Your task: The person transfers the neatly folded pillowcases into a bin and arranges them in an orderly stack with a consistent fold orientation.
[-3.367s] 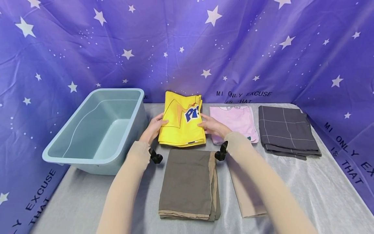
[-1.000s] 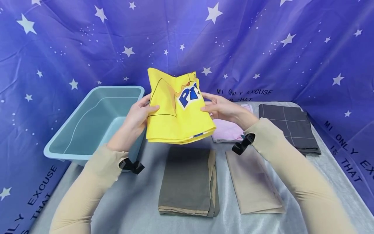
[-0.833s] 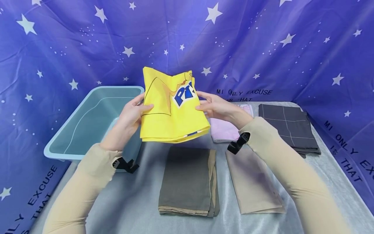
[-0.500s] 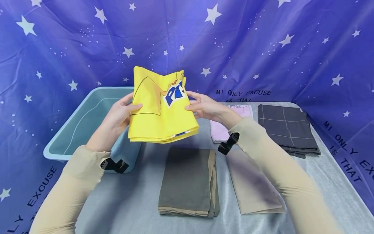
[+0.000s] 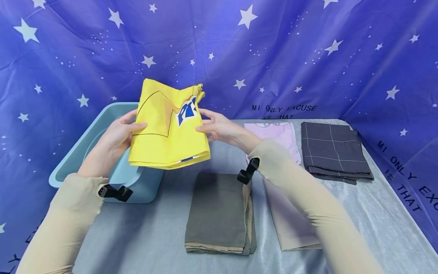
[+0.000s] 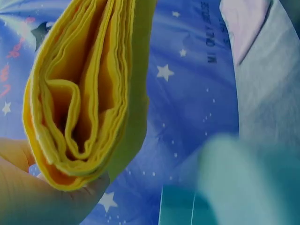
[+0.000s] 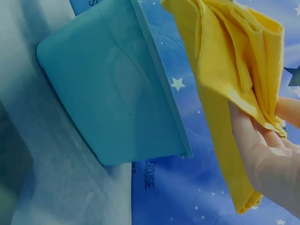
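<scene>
A folded yellow cloth (image 5: 164, 137) with a blue-lettered print is held up in front of the basin's right part. My left hand (image 5: 116, 135) grips its left side, thumb on the front face and fingers behind. On its right side my right hand (image 5: 222, 127) pinches it the same way. Layered folds of the yellow cloth (image 6: 84, 93) show end-on in the left wrist view. The right wrist view has the fingers tucked under the yellow cloth (image 7: 220, 117), next to the outer wall of the blue-green basin (image 7: 108, 93). The cloth hides part of the basin's rim.
The basin (image 5: 72, 167) stands at the left of the grey-covered table (image 5: 143, 236). A folded grey-brown cloth (image 5: 215, 213) lies at front centre, a beige cloth (image 5: 291, 224) right of it. Behind are a pink cloth (image 5: 284, 133) and a dark checked cloth (image 5: 335, 148).
Both hands have lifted the yellow cloth off the table and carried it left, from beside the basin to over its right part.
</scene>
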Motion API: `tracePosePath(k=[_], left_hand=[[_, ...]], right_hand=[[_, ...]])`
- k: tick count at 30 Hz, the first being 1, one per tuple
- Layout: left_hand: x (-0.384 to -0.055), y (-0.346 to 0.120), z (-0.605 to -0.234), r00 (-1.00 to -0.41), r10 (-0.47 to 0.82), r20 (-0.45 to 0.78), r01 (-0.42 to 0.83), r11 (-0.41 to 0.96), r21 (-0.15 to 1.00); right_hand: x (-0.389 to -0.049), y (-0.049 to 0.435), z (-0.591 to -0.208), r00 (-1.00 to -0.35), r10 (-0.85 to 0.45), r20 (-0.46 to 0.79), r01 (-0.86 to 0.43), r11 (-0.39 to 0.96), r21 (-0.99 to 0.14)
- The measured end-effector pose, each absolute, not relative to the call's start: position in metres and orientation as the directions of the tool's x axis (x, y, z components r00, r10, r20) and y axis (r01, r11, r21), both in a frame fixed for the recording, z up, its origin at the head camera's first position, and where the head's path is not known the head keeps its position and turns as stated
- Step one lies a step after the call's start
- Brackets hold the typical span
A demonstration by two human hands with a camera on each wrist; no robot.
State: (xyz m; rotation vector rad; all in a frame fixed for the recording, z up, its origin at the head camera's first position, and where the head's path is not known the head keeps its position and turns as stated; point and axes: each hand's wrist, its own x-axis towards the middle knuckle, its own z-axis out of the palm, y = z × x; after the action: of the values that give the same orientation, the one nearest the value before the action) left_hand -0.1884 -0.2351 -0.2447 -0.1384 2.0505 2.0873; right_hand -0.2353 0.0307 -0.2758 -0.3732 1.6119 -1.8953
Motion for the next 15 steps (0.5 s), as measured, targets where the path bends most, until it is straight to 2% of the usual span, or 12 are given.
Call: tracePosePath(k=[15], left_hand=[[-0.194,-0.282,-0.241,-0.963,0.102,-0.25,-0.25,0.012,0.968]], right_hand=[[-0.238,-0.015,-0.275,-0.776,-0.601,-0.191,0.277,-0.053,-0.959]])
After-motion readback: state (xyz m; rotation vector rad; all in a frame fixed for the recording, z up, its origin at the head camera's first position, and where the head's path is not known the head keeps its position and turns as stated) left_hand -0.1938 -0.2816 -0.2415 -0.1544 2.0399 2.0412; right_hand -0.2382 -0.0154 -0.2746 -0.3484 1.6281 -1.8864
